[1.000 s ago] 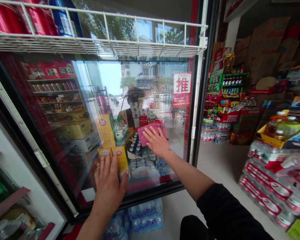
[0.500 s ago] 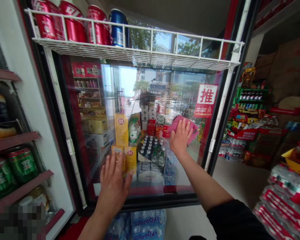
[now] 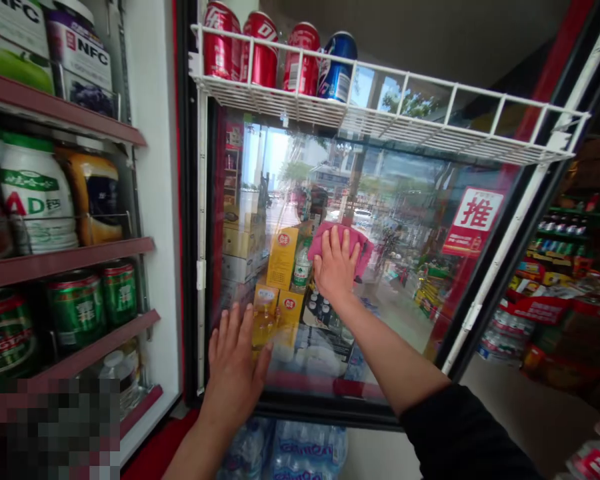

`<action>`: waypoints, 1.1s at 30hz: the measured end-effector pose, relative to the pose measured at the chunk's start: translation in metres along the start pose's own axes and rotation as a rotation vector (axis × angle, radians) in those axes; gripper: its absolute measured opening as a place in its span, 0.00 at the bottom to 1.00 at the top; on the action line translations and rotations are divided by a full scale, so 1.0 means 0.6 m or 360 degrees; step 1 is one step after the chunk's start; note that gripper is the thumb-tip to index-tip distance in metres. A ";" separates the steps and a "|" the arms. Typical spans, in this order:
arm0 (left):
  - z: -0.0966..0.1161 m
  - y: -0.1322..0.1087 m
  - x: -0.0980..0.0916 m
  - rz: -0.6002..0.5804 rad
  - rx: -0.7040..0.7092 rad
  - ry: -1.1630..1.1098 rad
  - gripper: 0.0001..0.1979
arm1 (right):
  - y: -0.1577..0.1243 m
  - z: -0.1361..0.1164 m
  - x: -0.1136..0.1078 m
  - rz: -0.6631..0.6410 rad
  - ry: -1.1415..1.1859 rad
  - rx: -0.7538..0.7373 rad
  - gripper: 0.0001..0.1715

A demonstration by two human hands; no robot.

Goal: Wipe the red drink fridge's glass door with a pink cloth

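Cloth [image 3: 363, 250] shifted inward from right frame [image 3: 524, 230].

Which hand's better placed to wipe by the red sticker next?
Right, probably: right hand presses the pink cloth against the glass, nearer the sticker; left hand is farther, no cloth visible.

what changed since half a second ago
The right hand has slid the pink cloth left across the glass, away from the sticker toward the middle; the view has turned left, showing more shelves. Nothing was let go. The left hand stays at the lower left; the cans remain above.
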State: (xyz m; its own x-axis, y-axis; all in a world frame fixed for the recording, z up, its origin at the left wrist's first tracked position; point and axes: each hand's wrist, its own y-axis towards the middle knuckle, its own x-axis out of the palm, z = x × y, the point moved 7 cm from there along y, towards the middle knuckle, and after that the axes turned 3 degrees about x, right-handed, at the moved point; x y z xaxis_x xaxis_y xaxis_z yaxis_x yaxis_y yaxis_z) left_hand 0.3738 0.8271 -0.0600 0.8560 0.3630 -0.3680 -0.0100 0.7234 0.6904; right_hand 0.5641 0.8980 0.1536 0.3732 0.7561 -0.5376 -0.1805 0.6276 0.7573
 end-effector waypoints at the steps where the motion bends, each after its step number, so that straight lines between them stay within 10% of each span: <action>1: -0.005 -0.001 -0.004 0.0016 0.0002 0.0005 0.40 | 0.003 -0.015 0.003 -0.0014 0.0013 -0.0030 0.40; 20: -0.068 -0.032 -0.037 0.0062 -0.0128 0.0142 0.40 | 0.046 -0.286 0.065 -0.0250 0.0230 -0.0761 0.40; 33: -0.089 -0.056 -0.048 0.0015 -0.0166 0.0267 0.40 | -0.071 -0.360 0.155 -0.0453 0.0290 -0.1340 0.38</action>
State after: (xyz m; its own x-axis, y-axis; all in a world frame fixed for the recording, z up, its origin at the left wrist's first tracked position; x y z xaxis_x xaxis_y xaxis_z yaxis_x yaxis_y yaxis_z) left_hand 0.3217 0.8236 -0.1056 0.7575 0.4568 -0.4663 -0.0786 0.7730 0.6295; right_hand 0.4098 0.9817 -0.0086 0.3683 0.5245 -0.7676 -0.7359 0.6690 0.1040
